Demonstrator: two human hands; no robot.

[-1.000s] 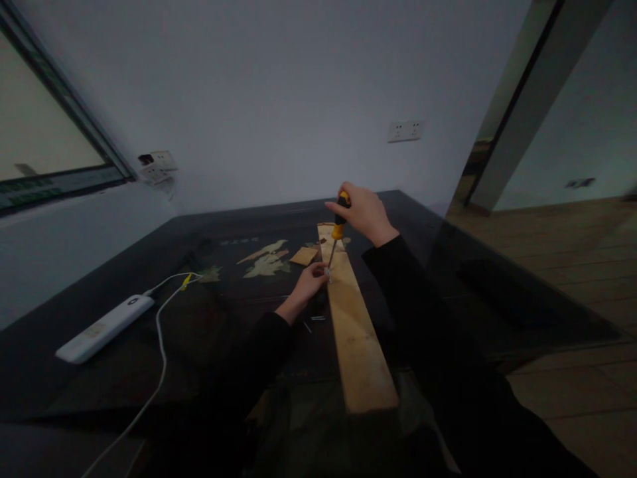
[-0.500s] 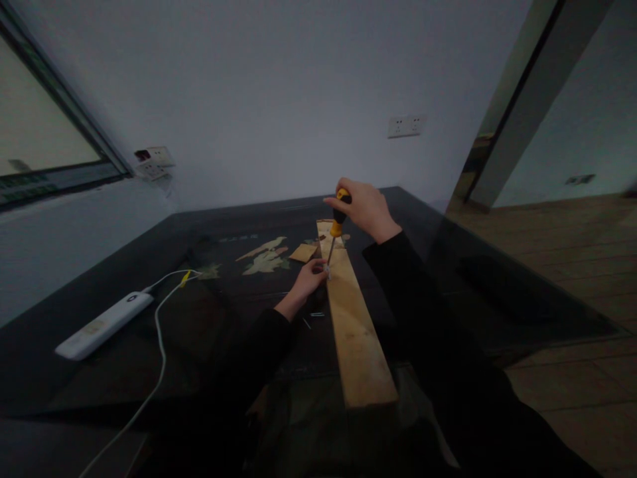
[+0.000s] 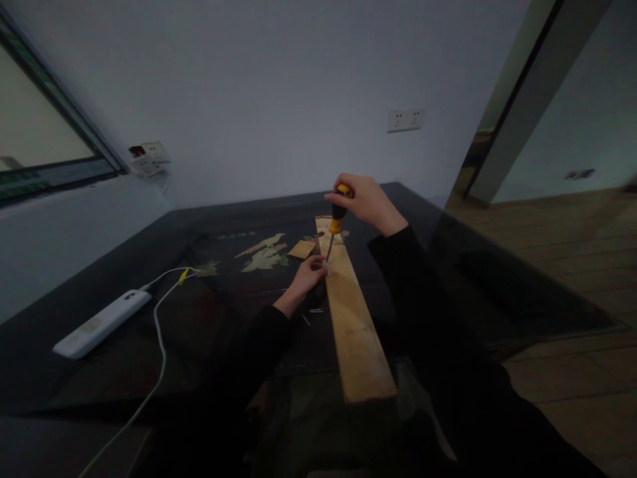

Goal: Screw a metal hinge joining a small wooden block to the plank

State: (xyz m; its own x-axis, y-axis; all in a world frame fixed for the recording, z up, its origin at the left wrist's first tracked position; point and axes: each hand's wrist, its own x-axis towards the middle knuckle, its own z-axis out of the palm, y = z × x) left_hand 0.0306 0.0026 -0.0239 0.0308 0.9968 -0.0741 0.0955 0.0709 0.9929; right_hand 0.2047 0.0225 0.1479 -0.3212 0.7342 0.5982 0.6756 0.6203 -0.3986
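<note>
A long pale wooden plank [image 3: 355,328] lies on a dark glossy table [image 3: 149,279], running away from me. My right hand [image 3: 365,199] is closed round the yellow-and-black handle of a screwdriver [image 3: 334,222], which stands nearly upright with its tip on the plank. My left hand [image 3: 309,273] pinches something small at the screwdriver's tip, by the plank's left edge; I cannot make out what it is.
A white power strip [image 3: 99,322] with a white cable [image 3: 159,352] lies at the left of the table. A small wooden piece [image 3: 302,249] and a few loose screws [image 3: 313,312] lie left of the plank. Wall sockets [image 3: 405,119] are behind; wooden floor at the right.
Both hands stay on the screwdriver and the plank. The view has shifted slightly, so everything sits a little higher in the frame; the right hand has turned a little on the handle.
</note>
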